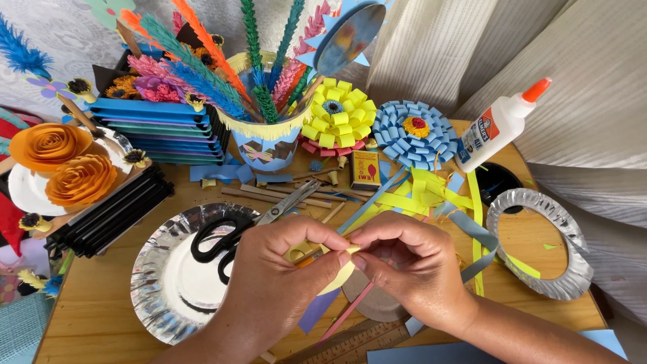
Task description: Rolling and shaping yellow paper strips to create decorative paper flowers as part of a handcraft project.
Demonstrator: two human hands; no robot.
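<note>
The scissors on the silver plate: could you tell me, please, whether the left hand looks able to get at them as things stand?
Probably yes. The scissors lie uncovered on the silver plate, right beside the left hand, with nothing between them. That hand, with the right hand, is pinching a yellow strip, so it would have to let go first.

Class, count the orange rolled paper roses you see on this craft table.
2. One orange rose lies at the far left on the white plate; the second orange rose sits just below and right of it. Others may be hidden behind the clutter.
</note>
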